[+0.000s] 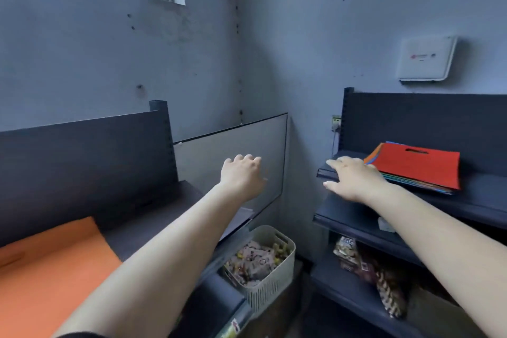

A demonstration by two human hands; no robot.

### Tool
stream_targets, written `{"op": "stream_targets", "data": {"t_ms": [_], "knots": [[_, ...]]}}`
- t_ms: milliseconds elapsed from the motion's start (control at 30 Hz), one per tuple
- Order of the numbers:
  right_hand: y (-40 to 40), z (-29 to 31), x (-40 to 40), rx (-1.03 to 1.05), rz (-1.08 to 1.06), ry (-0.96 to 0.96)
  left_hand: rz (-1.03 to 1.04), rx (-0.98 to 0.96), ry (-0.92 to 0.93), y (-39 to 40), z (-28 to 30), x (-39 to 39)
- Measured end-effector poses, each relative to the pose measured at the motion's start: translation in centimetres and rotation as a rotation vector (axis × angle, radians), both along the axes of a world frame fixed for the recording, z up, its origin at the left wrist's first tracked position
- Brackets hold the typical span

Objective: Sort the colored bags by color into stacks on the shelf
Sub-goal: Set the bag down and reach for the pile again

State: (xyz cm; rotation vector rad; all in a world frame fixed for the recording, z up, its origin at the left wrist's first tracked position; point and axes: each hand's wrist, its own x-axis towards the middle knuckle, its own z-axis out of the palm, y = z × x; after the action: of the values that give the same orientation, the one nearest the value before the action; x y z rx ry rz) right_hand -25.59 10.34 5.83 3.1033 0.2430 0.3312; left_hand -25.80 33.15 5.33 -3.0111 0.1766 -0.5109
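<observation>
A: Bags [417,166] sit in a mixed pile on the right shelf [482,195], upper board. A red one is on top, lying flat, with its cut-out handle toward the back panel and its long side running left to right along the shelf.

B: What shows under it?

A: Edges only: orange and blue fan out at the left corner, and teal and blue peek from the front edge. The pile is skewed, the lower bags turned a little against the top one.

B: Right hand [354,178]?

A: Palm down, fingers straight and spread, pointing left. It holds nothing. It is at the shelf's front left corner, just beside the pile; I cannot tell whether it touches the red bag.

B: Left hand [241,175]?

A: Raised in front of the grey panel [230,156] in the room's corner, back of the hand to the camera, fingers loosely bent, holding nothing.

B: Any other bag?

A: One orange bag [46,274] lies flat on the left shelf [153,217], low in the view, partly cut by the edge. Its long axis I cannot tell.

B: Below?

A: A white basket [274,291] of wrapped snacks stands between the two shelves, and snack packs [365,263] lie on the right shelf's lower board. A white box [425,59] hangs on the wall above.
</observation>
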Motion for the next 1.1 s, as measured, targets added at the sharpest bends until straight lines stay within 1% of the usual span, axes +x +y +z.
{"op": "stream_targets", "data": {"t_ms": [300, 533, 733, 1000, 1100], "knots": [[-10.2, -0.4, 7.1, -0.009, -0.279, 0.011, -0.276, -0.028, 0.0, -11.9, 0.3, 13.2], [-16.8, -1.9, 11.8, 0.0, -0.442, 0.042, -0.461, 0.006, 0.039, -20.0, -1.7, 20.8], [-22.4, -4.0, 15.2, 0.019, -0.528, 0.068, -0.521, 0.049, 0.085, -25.8, -4.2, 25.9], [-30.2, -8.0, 19.9, 0.075, -0.552, 0.133, -0.551, 0.053, 0.144, -33.4, -7.8, 31.5], [-33.1, -9.5, 21.7, 0.198, -0.576, 0.146, -0.53, 0.026, 0.189, -35.7, -9.0, 33.6]]}}
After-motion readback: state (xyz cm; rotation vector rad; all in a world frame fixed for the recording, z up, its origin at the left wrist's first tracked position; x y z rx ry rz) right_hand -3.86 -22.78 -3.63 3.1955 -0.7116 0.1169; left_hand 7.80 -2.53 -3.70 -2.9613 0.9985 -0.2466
